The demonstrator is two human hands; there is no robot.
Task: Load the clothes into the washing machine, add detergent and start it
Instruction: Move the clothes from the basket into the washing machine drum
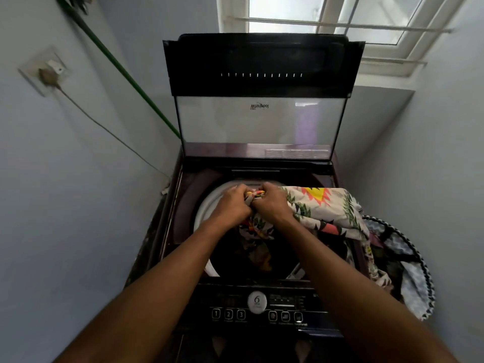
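Observation:
A dark top-loading washing machine (188, 205) stands in front of me with its glass lid (259, 121) raised upright. A large white cloth with a pink, yellow and green pattern (330, 205) drapes from the drum over the machine's right edge. My left hand (231, 203) and my right hand (272, 203) meet above the drum opening, both gripping a bunched part of that cloth. Darker clothes (262, 255) lie inside the drum below my hands. The control panel (258, 307) with buttons runs along the near edge.
A laundry basket with a black-and-white braided rim (416, 260) stands at the machine's right and holds more fabric. A green hose (125, 72) and a cable from a wall socket (48, 72) run down the left wall. A window (340, 19) is behind the lid.

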